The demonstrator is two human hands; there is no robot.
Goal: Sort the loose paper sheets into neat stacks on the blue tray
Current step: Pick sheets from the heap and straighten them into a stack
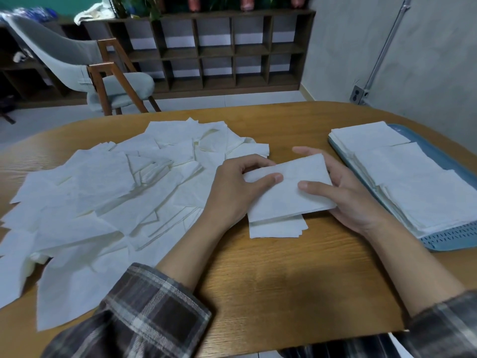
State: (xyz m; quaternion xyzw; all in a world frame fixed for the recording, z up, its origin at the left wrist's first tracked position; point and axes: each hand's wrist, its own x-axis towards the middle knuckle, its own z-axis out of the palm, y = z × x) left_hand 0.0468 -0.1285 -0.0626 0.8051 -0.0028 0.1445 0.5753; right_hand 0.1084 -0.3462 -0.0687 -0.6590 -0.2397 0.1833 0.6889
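Thin wht sheet (289, 195), folded, creased

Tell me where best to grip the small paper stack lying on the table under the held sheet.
I would pinch the small paper stack at its near right corner, coming from the near side: that edge lies free on the table, while the held sheet covers its far part. Slide fingers under, thumb on top; the layers are uneven.
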